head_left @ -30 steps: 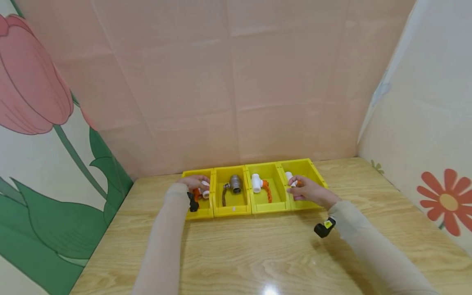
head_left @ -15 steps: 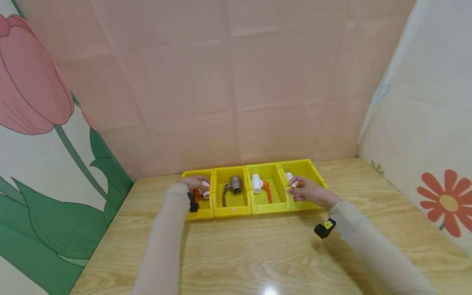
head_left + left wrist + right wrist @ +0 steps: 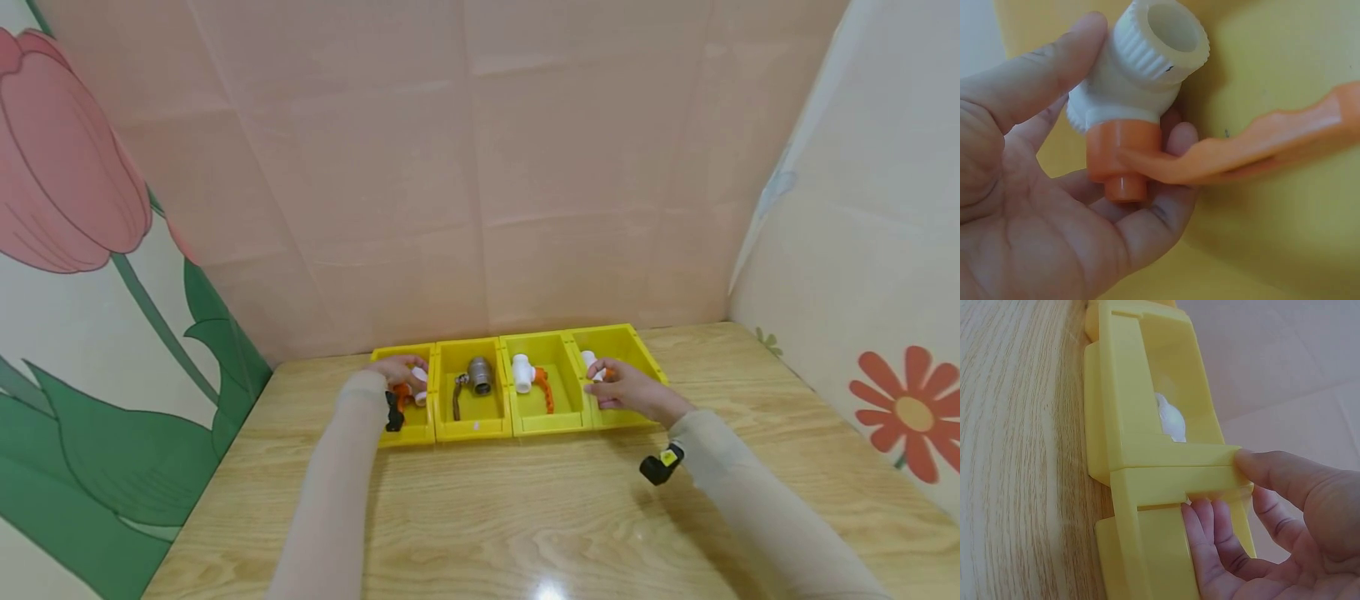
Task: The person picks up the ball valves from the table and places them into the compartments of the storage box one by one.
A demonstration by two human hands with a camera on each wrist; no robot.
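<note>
In the leftmost yellow bin point(image 3: 401, 433), my left hand point(image 3: 390, 369) holds a white plastic ball valve point(image 3: 1135, 81) with an orange lever point(image 3: 1260, 144). The left wrist view shows the thumb on the white body and the fingers curled behind and beneath. My right hand point(image 3: 633, 387) pinches the double wall point(image 3: 1179, 464) where two bins on the right meet, thumb on one side and fingers inside the rightmost bin point(image 3: 622, 342). Another white valve point(image 3: 588, 358) lies in that bin, partly hidden by this hand.
The second bin holds a brownish-grey metal valve point(image 3: 480, 375) with a thin lever. The third has a white valve point(image 3: 521, 373) with an orange lever. The bins stand side by side on a wooden table point(image 3: 495, 508), near the pink back wall point(image 3: 480, 208).
The white valve has turned slightly in my left hand, and the left hand has shifted a touch to the right. My right hand stays where it was on the bin wall.
</note>
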